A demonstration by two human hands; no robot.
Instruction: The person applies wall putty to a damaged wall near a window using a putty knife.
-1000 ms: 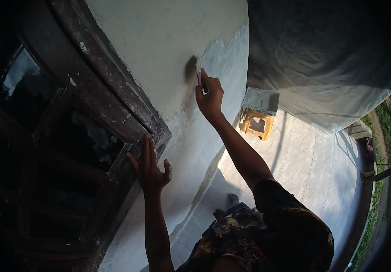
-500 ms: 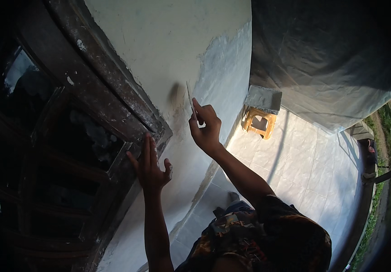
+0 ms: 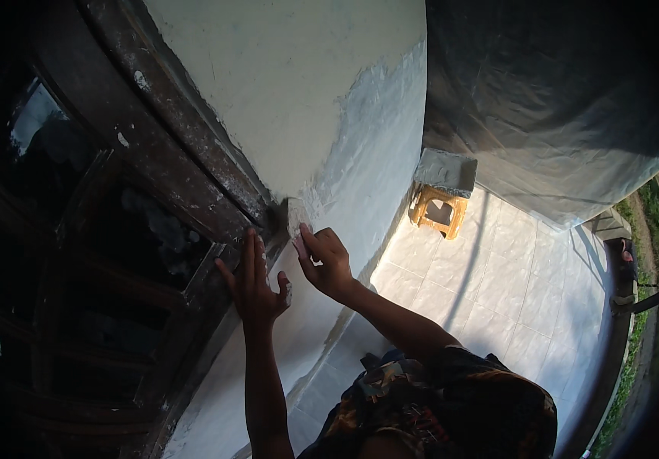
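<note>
My right hand point(image 3: 328, 262) pinches a thin, flat putty knife point(image 3: 297, 218), its blade against the wall close to the corner of the dark wooden frame point(image 3: 226, 195). Pale coating covers part of the wall point(image 3: 368, 130), with a ragged edge against the beige bare part above. My left hand point(image 3: 255, 283) lies against the frame's lower corner, fingers stretched and thumb apart, with whitish smears on the fingers and thumb. It holds nothing. White spots mark the frame as well.
A grey rectangular tub point(image 3: 446, 173) stands on a yellow-orange stool point(image 3: 438, 210) beside the wall. Light tiles point(image 3: 490, 283) cover the floor. A dark plastic sheet point(image 3: 551, 99) hangs at the right. Dark glass panes point(image 3: 138, 226) fill the left side.
My right hand has come down and left with the putty knife, from above the wall surface to beside the frame's corner. My left hand has stayed in place.
</note>
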